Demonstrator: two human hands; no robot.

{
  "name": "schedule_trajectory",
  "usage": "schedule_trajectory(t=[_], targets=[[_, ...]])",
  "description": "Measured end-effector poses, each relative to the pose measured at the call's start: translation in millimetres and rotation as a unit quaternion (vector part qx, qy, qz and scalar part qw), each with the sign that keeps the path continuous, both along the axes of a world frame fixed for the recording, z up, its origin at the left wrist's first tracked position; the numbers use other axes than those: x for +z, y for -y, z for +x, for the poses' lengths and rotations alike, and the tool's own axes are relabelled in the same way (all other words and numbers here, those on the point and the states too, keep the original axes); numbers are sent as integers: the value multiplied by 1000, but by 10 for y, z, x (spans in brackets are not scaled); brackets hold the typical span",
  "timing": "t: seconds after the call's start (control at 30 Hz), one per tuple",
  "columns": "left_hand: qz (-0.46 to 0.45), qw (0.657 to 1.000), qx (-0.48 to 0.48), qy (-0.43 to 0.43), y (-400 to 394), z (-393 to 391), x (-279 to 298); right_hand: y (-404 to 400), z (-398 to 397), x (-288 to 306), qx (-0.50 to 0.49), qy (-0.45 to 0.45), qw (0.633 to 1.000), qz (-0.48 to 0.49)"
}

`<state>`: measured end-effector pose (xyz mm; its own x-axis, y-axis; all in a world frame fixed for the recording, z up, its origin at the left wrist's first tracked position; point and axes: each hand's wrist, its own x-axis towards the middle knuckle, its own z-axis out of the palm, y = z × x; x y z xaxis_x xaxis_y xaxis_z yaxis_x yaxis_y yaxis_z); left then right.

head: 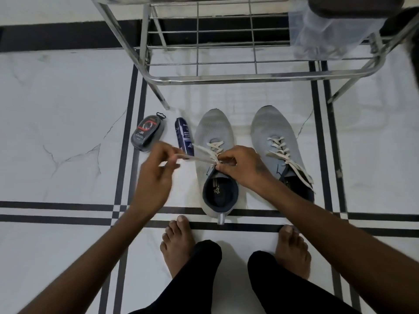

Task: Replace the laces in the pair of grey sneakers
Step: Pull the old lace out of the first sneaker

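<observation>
The grey sneakers (247,159) stood side by side on the floor just in front of the steel rack (238,64), toes toward it. I was working the one nearer the spray can (184,135). My right hand (241,165) pinched the lace (204,152) at the top eyelets by the collar; my left hand (156,171), blurred, gripped its free end, drawn toward the can. I judged it best to steady the shoe and pull straight along each eyelet, one crossing at a time.
</observation>
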<state>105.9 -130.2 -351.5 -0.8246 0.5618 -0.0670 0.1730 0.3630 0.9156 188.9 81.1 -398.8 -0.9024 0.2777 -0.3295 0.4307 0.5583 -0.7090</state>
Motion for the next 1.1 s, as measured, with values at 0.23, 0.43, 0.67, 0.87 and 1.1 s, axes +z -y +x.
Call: schedule_trajectory(t=[0.23,0.43,0.67,0.87,1.1], targets=[[-108,967,228,31,740,-28,-18,61,58,45,-65,-19,998,2],[-253,955,-35,-150,25,150,-262,25,1,85,41,-1,998,43],[-198,973,-92,-77,-513,25,-385,19,-46,85,-20,-34,998,-51],[-185,980,-38,-68,-470,120,-500,-4,90,186,-211,-11,899,-382],[-103,990,57,76,-441,153,-522,-654,257,685,-490,-177,702,-486]])
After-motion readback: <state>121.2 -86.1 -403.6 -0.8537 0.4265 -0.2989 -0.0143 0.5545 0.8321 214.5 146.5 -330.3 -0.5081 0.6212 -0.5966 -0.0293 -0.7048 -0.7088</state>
